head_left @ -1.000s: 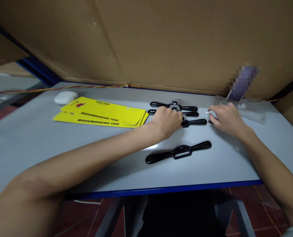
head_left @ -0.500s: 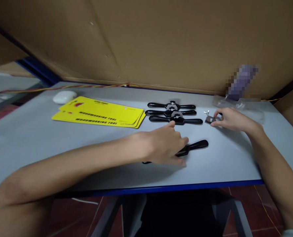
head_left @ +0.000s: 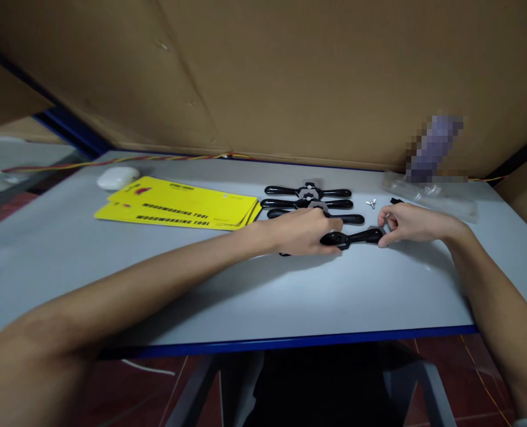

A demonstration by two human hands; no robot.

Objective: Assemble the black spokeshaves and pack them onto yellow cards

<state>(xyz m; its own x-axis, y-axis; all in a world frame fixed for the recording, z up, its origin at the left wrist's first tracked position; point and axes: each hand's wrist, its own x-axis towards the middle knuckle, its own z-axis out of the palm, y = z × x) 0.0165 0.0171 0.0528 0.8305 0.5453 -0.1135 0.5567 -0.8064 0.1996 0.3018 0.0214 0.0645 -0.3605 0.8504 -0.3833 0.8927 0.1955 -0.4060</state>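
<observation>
My left hand [head_left: 305, 230] is closed around the middle of a black spokeshave [head_left: 356, 238], covering part of it. Its right handle points toward my right hand [head_left: 408, 224]. Thumb and fingertips of that right hand pinch a small dark flat blade [head_left: 371, 235], which lies partly behind the handle's end. Just beyond my left hand, several black spokeshaves [head_left: 334, 204] lie in a stack of rows, with grey plates at their middles. Small silver wing screws [head_left: 371, 203] rest beyond the blade. A little black piece [head_left: 395, 200] shows behind my right hand.
Yellow printed cards [head_left: 178, 201] lie overlapping at the left, beside a white rounded object [head_left: 118, 177]. A clear plastic bag [head_left: 441, 198] is at the back right, near a blurred purple object [head_left: 436, 145]. A cardboard wall [head_left: 290, 89] stands behind the table.
My left hand has drawn the spokeshave away from the table's front edge, toward the row. The right hand has brought the blade slightly nearer me, beside the spokeshave's handle, uncovering the black piece.
</observation>
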